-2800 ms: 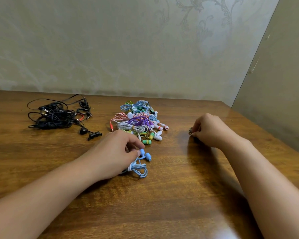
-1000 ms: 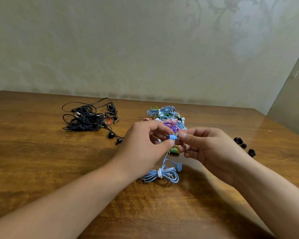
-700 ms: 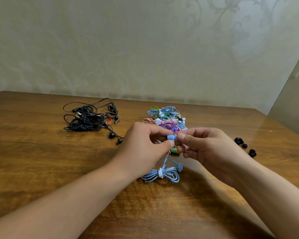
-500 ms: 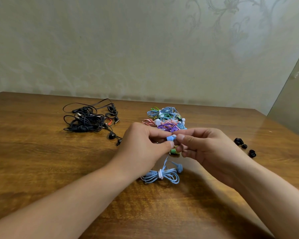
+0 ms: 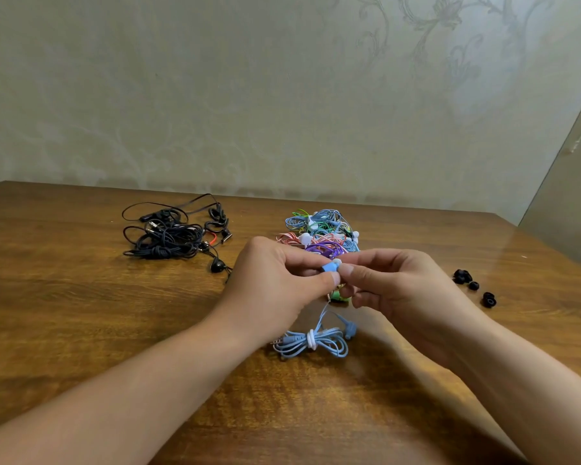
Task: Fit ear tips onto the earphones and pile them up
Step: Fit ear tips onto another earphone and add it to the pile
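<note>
Blue earbud point(image 5: 329, 266) sits pinched in the left hand point(image 5: 275, 286), nozzle pointing right at the right hand point(image 5: 393, 286), whose fingertips pinch a pale ear tip point(image 5: 337, 262) against it (seating unclear); cable bundle point(image 5: 311, 342) lies near.

You work on a brown wooden table point(image 5: 81, 330) with visible grain and a glossy varnish that reflects light at its far right part. Behind the table, the pale wall point(image 5: 215, 95) looks matt, with a faint floral wallpaper pattern. The light blue earphone cable bundle point(image 5: 312, 342) before you looks like smooth plastic, and the small black ear tips point(image 5: 463, 276) right of it look matt and rubbery.
</note>
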